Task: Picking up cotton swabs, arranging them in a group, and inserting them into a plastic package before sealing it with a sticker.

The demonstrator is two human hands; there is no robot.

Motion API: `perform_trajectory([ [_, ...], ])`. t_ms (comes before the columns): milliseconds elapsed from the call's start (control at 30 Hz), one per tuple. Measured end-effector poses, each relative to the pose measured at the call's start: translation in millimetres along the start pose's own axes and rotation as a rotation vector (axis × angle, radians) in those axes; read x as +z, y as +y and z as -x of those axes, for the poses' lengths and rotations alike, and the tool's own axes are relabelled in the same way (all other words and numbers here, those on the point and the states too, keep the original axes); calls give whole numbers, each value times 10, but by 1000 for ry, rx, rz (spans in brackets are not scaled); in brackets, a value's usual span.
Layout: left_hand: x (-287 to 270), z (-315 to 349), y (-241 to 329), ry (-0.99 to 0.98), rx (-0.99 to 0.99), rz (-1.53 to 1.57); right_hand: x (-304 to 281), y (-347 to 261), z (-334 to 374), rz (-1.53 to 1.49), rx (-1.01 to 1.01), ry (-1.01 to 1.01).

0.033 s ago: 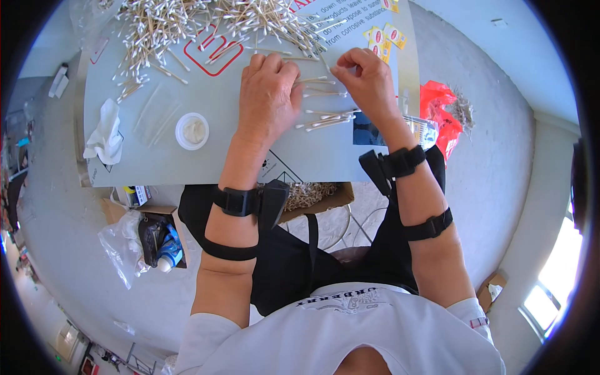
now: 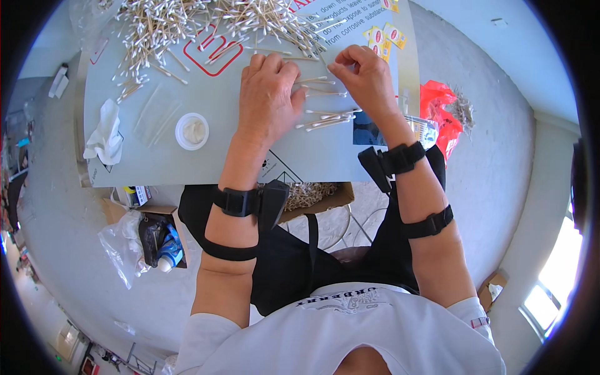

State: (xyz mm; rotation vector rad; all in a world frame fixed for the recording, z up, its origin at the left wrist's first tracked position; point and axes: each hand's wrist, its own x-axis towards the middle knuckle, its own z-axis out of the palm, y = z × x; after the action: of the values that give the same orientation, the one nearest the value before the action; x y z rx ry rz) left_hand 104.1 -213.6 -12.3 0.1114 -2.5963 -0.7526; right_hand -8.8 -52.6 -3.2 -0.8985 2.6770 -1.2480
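Observation:
Both hands rest over the grey printed board among cotton swabs. My left hand is closed, its fingers curled down beside the upper swabs, and what lies under them is hidden. My right hand pinches thumb and forefinger together close to a thin swab end; whether it holds that swab is too small to tell. Between the hands, two single cotton swabs lie roughly sideways. Below them is a small group of cotton swabs, side by side. A large loose cotton swab pile spreads across the far side.
Left of my left hand stand a round white dish with pale contents, clear plastic sleeves and a crumpled tissue. Small yellow packets lie far right. A clear container and red bag are at the right edge.
My right hand has shifted very slightly up and to the left. My left hand and the swabs look unmoved.

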Motion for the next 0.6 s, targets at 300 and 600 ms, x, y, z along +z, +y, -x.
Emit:
perform_trajectory([
  [300,20,-7,67,-70,31,16,100,50,-199,333,49,-63],
  [600,9,5,83,-63,35,35,-89,79,128,28,-24,-40],
])
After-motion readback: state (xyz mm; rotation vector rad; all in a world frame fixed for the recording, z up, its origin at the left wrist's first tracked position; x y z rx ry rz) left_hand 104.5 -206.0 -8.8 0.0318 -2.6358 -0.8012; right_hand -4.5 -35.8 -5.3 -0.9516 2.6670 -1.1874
